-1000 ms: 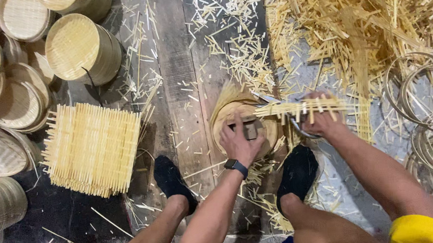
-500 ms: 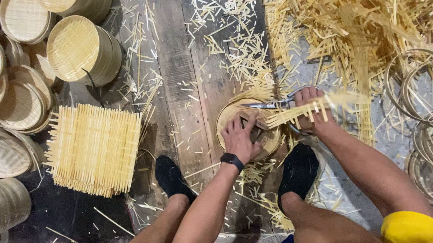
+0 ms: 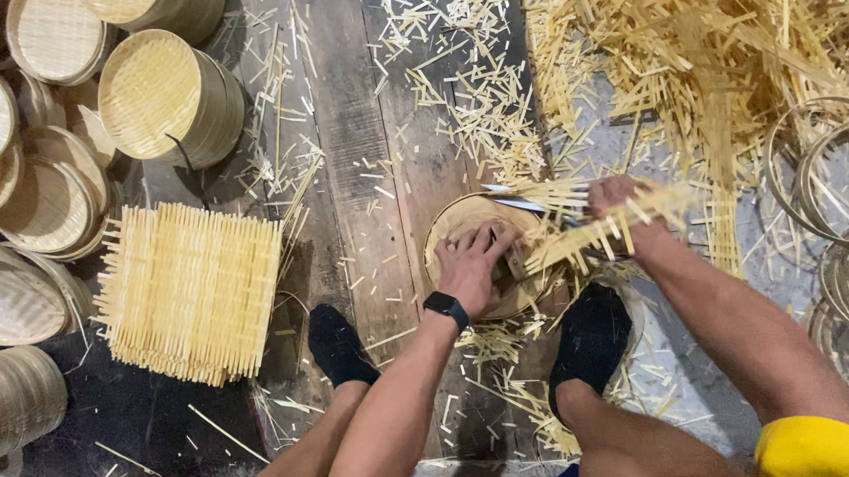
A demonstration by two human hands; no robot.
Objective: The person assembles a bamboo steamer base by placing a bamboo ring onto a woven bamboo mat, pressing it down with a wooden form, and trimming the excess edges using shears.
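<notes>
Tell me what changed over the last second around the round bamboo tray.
The right hand swung the cut strips from level to slanting, down toward the left hand. The left hand stayed pressed on the round tray, the blade stayed across it, and the woven mat and stacked baskets did not move.

woven mat point(image 3: 190, 290) left of round tray point(image 3: 480, 255) | hoops point(image 3: 842, 242) right

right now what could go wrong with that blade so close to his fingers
1. The left hand presses the round tray beside the knife in the right hand; a slip could cut the fingers.
2. The strips stick out loose and may splinter or fly off.
3. Both socked feet sit among sharp offcuts, which could prick them.
</notes>
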